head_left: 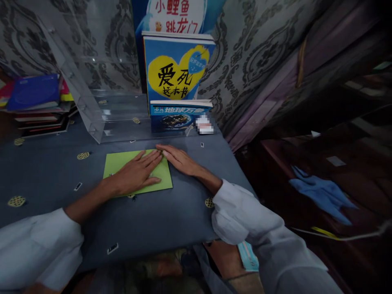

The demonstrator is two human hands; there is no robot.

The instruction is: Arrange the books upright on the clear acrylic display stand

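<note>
A thin yellow-green booklet or card [122, 162] lies flat on the dark blue-grey tablecloth [128, 232]. Across its middle rests my left hand [137, 173], palm down with the fingers stretched toward the far right corner and the thumb apart. My right hand [180, 161] is at that same corner, its fingers extended along the right edge and their tips close to the left fingertips. Neither hand is wrapped round anything. My left hand hides most of the print on the cover.
Beyond the hands stands a clear acrylic rack [88, 110], with a blue book with a yellow heart [177, 73] and a smaller blue book [174, 120] at its right. Stacked books [39, 98] sit at the far left. A blue cloth [321, 192] lies right of the table.
</note>
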